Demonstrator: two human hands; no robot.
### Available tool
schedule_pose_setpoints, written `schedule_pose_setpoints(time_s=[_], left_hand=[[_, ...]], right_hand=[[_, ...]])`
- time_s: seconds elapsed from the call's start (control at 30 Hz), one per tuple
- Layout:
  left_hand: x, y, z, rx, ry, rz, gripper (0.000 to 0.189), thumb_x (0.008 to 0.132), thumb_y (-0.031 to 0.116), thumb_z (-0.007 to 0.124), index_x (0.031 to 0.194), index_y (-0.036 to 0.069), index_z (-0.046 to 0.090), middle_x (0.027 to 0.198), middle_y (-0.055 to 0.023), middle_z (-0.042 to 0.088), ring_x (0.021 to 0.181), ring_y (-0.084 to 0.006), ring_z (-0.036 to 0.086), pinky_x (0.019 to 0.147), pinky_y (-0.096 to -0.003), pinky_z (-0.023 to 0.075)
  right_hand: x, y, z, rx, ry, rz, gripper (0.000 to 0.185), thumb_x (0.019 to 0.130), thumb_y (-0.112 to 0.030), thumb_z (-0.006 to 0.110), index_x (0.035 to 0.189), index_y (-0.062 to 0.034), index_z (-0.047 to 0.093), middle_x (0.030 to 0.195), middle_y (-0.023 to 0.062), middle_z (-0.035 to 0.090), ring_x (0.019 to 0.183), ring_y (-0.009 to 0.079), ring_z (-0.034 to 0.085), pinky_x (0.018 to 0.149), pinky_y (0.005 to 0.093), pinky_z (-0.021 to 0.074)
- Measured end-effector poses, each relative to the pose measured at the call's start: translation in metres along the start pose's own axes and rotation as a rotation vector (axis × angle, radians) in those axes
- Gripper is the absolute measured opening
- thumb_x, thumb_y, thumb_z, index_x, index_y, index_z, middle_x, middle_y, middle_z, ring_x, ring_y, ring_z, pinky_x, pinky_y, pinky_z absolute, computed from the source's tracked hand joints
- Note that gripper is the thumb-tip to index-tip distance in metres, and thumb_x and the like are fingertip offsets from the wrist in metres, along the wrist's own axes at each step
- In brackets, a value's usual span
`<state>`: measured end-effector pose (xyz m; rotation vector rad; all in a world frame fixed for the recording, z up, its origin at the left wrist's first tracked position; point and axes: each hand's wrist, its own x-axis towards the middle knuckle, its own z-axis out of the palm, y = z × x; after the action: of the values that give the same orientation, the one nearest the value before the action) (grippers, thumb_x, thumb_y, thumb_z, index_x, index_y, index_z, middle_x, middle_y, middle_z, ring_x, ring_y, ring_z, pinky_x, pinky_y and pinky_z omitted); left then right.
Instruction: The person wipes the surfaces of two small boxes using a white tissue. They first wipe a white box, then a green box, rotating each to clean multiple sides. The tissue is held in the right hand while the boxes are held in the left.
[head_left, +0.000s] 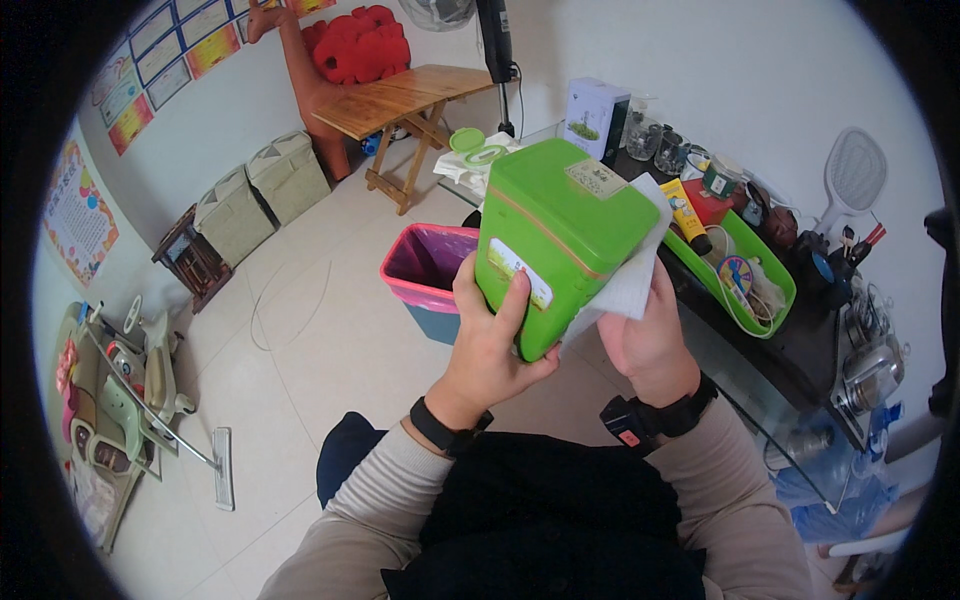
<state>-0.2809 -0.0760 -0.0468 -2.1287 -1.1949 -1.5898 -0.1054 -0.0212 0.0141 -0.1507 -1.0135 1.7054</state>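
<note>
A green lidded box (559, 217), with a label on its top and a picture on its side, is tilted in front of me. My left hand (491, 337) grips it from below and along its near side. A white cloth or wipe (630, 281) lies against the box's right side, with my right hand (649, 330) holding it there; some of those fingers are hidden behind it. Just beyond the left hand stands a blue bin (427, 315) with a pink rim and a purple liner.
On the right, a dark table (802, 360) bears a green tray (780, 285), a yellow tube (686, 214), glass jars and a kettle. A wooden folding table (409, 90) stands ahead. A flat mop (223, 469) and children's ride-on toys are at the left.
</note>
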Motion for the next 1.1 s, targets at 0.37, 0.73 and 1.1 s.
schedule_pose_setpoints(time_s=[0.37, 0.73, 1.1], left_hand=[[0.000, 0.006, 0.006, 0.008, -0.007, -0.035, 0.104, 0.061, 0.017, 0.087, 0.154, 0.015, 0.041, 0.148, -0.0384, 0.029, 0.135, -0.0551, 0.032, 0.107, -0.0596, 0.0390], [0.007, 0.033, 0.002, 0.039, -0.092, -0.144, 0.122, 0.058, 0.014, 0.087, 0.162, 0.008, 0.022, 0.145, -0.0334, 0.030, 0.134, -0.0515, 0.034, 0.110, -0.0569, 0.0371], [0.017, 0.050, 0.000, 0.165, -0.092, -0.137, 0.111, 0.057, 0.015, 0.085, 0.156, 0.006, 0.038, 0.142, -0.0338, 0.036, 0.131, -0.0519, 0.036, 0.108, -0.0580, 0.0375]], right_hand=[[-0.004, 0.022, -0.019, -0.243, 0.178, -0.174, 0.052, 0.101, -0.013, 0.062, 0.146, 0.0009, 0.041, 0.139, 0.0107, 0.054, 0.125, 0.0187, 0.054, 0.108, 0.0340, 0.0418], [0.004, 0.014, -0.003, -0.812, -0.060, -0.504, 0.071, 0.096, -0.034, 0.072, 0.140, 0.0023, 0.031, 0.133, 0.0158, 0.051, 0.121, 0.0209, 0.052, 0.103, 0.0370, 0.0437], [0.001, 0.003, 0.005, -0.527, 0.133, -0.227, 0.051, 0.105, -0.029, 0.060, 0.139, 0.0004, 0.037, 0.133, 0.0141, 0.054, 0.119, 0.0185, 0.055, 0.104, 0.0339, 0.0431]])
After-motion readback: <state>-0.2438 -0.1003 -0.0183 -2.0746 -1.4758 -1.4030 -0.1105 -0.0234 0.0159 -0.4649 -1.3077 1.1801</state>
